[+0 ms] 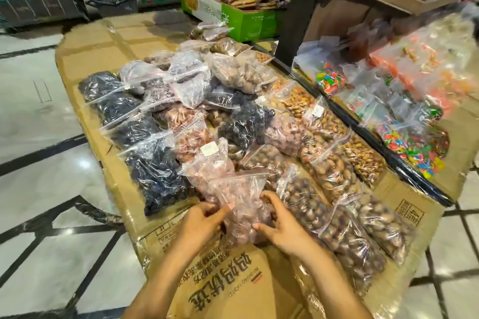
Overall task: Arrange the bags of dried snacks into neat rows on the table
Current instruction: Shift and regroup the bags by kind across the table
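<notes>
Clear zip bags of dried snacks cover a cardboard-topped table (pixel 85 59). At the near edge both hands hold one bag of pinkish-brown nuts (pixel 243 204). My left hand (pixel 204 223) grips its left side and my right hand (pixel 280 225) grips its right side with curled fingers. A row of dark dried-fruit bags (pixel 155 171) runs along the left. Brown nut bags (pixel 363 238) lie in rows on the right. Further back, grey and brown bags (pixel 186 77) are heaped loosely.
A black shelf post (pixel 298 8) and a shelf of colourful candy bags (pixel 404 122) stand on the right. A green box of biscuits (pixel 241 23) sits at the back. Tiled floor (pixel 39 124) lies to the left. A printed carton (pixel 233 287) is below my arms.
</notes>
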Available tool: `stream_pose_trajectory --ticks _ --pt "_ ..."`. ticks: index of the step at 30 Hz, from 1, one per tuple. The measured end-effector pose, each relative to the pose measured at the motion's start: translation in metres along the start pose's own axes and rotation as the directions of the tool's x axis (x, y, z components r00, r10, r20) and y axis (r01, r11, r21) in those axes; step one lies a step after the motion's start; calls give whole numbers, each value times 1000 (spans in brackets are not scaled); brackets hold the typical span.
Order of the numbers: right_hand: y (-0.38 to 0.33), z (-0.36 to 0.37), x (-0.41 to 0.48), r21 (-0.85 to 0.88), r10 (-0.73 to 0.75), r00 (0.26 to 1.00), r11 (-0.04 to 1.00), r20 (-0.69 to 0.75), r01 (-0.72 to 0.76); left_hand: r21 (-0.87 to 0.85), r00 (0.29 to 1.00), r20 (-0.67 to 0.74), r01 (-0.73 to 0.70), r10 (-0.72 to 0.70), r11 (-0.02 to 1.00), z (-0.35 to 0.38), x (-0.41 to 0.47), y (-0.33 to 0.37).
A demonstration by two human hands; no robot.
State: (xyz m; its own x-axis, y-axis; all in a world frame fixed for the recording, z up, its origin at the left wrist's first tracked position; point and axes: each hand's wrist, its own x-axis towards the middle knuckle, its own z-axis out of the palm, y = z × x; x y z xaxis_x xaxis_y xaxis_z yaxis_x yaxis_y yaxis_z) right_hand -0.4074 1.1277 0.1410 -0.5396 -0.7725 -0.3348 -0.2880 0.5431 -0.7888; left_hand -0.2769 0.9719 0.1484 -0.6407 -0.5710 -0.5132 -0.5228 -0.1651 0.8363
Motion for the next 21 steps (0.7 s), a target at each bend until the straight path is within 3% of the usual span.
stream_pose_trajectory --ticks 6,10,12,15,18,21 --pt "-9 -10 -4 -195 -17 1000 981 -17 14 77 1000 -16 26 -25 997 17 9 -3" --pt "-6 -41 -12 -64 -10 945 998 -326 -12 17 999 21 25 -25 1000 22 1 -9" --pt "10 -64 -8 -165 28 902 980 -430 -110 -38 1000 -18 23 -23 999 31 -9 -12" --pt "40 -86 3 -278 175 941 926 -290 -258 -87 995 -87 48 -56 995 43 -21 -17" --pt "60 -85 12 -212 158 974 958 -160 -191 -130 983 -144 95 -114 987 50 -23 -21" --pt "72 -78 14 -161 116 947 972 -300 -170 -118 975 -202 71 -94 990 54 -29 -18"
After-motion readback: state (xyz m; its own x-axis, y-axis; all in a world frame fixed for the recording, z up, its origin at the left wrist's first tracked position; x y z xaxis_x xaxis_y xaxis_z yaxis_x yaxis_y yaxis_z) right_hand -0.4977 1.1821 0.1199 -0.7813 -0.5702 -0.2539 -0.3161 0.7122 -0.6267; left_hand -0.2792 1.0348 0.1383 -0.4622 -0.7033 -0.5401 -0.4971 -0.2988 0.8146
